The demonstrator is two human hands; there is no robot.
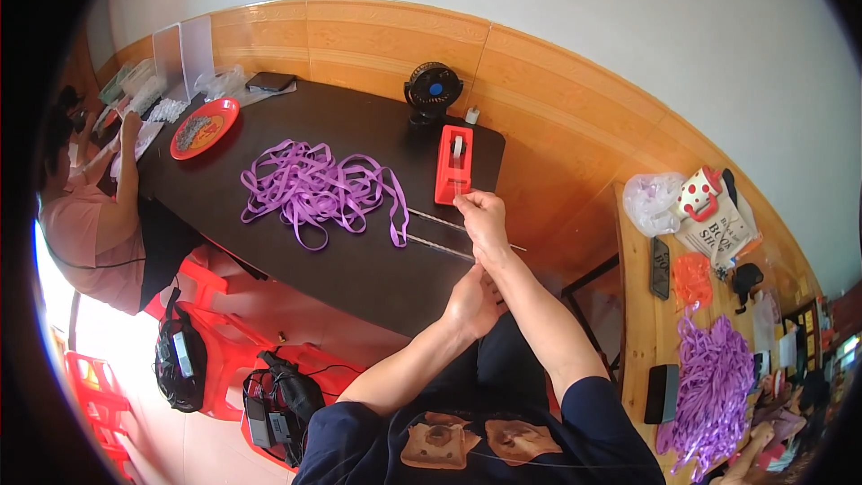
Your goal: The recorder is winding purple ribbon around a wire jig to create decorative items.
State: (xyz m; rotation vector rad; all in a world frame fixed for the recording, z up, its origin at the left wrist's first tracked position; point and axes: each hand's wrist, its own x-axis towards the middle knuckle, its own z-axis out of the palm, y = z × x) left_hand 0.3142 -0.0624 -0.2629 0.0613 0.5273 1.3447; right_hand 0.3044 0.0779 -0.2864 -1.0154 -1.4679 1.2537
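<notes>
1. Far left, another person (90, 216) in a pink top sits at the dark table (359, 269), hands busy near a red plate (205, 128) holding small pale pieces.
2. On the middle of the table lies a loose heap of purple ribbon (310, 187), one tail hanging down toward the near edge. It looks uncut and untouched, so most of the ribbon work seems left to do.
3. Behind it, by the wall, stands a small black fan (432, 90); just right of the heap sits a red tape dispenser (453, 164).
4. The left hand (473, 303) is below the table's near edge, fingers curled together; what they grip, if anything, I cannot tell, since the hand hides it.
5. The right hand (482, 220) is raised just in front of the dispenser, thumb and fingers pinched together, probably on a strip of clear tape, though the strip is too faint to be sure.
6. Two thin pale rods (440, 233) lie on the table beside that hand.
7. Far right, a wooden bench (639, 323) carries a second purple ribbon pile (714, 386).
</notes>
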